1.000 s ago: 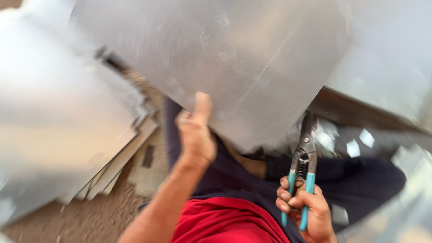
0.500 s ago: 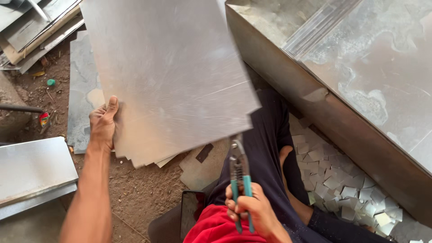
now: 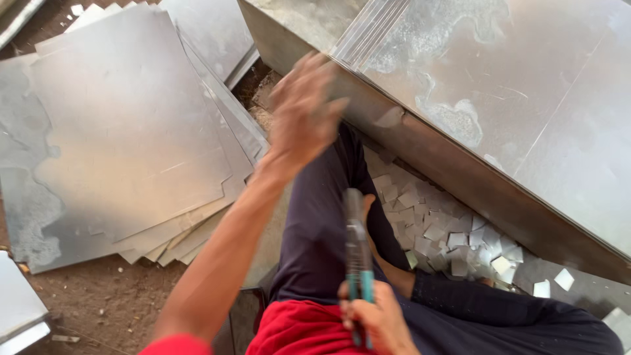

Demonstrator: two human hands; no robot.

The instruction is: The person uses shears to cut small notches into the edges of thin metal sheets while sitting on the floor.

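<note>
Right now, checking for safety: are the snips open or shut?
Shut: the snips blades lie together, handles squeezed in the right hand.

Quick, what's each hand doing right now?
Left hand: open, holding nothing, blurred, raised toward the stack of metal sheets.
Right hand: closed on the teal-handled snips.

Dirt floor (image 3: 98,302): stack of metal sheets (image 3: 125,138) at left, small cut metal squares (image 3: 453,240) at right.

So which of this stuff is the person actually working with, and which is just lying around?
In use:
- left hand, reaching toward the stacked metal sheets on the bench
- right hand, gripping teal-handled snips

Lying about:
- pile of metal sheets on the ground
- small cut metal squares
</note>
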